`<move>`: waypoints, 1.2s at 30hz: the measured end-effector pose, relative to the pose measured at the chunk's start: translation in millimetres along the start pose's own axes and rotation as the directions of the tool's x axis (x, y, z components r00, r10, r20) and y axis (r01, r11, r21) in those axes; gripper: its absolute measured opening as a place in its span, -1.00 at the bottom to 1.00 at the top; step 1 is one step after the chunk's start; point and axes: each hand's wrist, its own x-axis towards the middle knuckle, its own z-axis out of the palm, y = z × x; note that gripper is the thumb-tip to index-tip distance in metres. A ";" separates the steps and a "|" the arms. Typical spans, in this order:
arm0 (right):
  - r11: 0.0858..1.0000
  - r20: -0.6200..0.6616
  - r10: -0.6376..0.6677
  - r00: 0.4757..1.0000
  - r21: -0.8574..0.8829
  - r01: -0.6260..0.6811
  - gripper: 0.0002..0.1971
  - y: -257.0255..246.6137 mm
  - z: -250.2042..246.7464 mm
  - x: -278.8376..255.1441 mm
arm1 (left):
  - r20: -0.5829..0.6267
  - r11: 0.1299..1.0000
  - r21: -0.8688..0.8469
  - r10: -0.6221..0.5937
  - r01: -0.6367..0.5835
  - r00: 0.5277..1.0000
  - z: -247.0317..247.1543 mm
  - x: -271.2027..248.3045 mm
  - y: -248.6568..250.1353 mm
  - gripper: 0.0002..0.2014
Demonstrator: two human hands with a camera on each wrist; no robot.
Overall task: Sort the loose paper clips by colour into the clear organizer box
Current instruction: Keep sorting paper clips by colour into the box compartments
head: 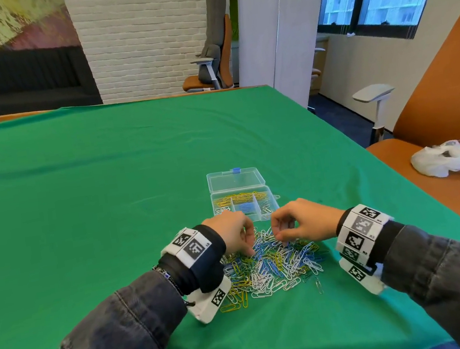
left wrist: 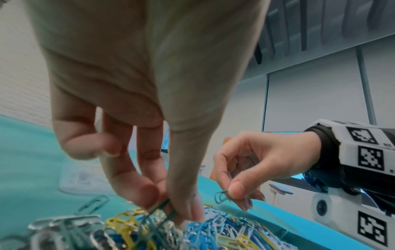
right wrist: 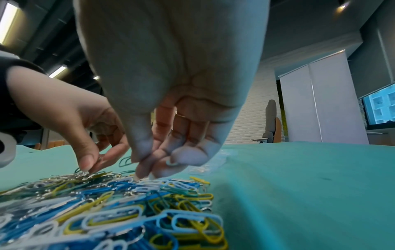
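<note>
Green wire clips are being pinched, one by each of the left hand (left wrist: 171,199) and right hand (left wrist: 245,170), from the tangled pile of paper clips (head: 273,262) before the organizer box (head: 243,205), light, slippery, likely snagging neighbours.

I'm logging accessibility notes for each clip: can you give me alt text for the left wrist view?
The left hand pinches a dark green clip at the top of a mixed pile of yellow, blue, white and silver clips on a green cloth. To the side, the right hand pinches a second green clip above the cloth.
</note>
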 end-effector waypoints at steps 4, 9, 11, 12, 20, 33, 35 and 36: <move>0.999 -0.033 0.029 0.999 -0.026 -0.030 -0.87 0.5 -2.6 -3.4 | -0.025 0.995 -0.100 -0.014 0.011 1.000 -6.4 -2.0 -7.0 -0.81; 0.992 -0.108 0.063 0.992 -0.103 -0.074 -0.95 -1.9 -2.2 -7.0 | -0.074 0.995 -0.096 -0.011 0.003 0.997 -12.2 -2.9 -12.5 -0.86; 0.995 -0.100 0.015 0.995 -0.099 -0.025 -0.89 -8.2 -0.3 -8.0 | -0.051 0.999 -0.033 0.004 -0.006 0.999 -12.7 -3.2 -11.0 -0.85; 0.995 -0.064 -0.009 0.998 -0.098 0.003 -0.87 -12.1 1.1 -8.2 | -0.019 1.000 -0.008 0.016 -0.016 1.000 -12.0 -3.4 -9.3 -0.85; 0.983 0.121 0.013 0.993 -0.185 0.010 -0.88 -20.4 12.4 -2.7 | 0.114 0.995 0.097 0.009 -0.020 0.993 3.8 -2.0 -1.3 -0.80; 0.995 -0.059 0.054 0.997 -0.086 -0.059 -0.90 6.6 -20.0 -16.0 | 0.004 0.995 -0.080 0.066 -0.065 0.998 -5.2 0.5 -11.3 -0.90; 0.983 -0.058 0.115 0.992 -0.134 -0.122 -0.88 15.7 -22.4 -22.2 | 0.003 0.992 -0.106 0.066 -0.065 0.998 -7.1 -0.2 -11.0 -0.90; 0.976 -0.048 0.149 0.988 -0.156 -0.155 -0.88 20.3 -22.0 -25.2 | 0.002 0.992 -0.106 0.069 -0.069 0.998 -8.2 -0.1 -11.1 -0.90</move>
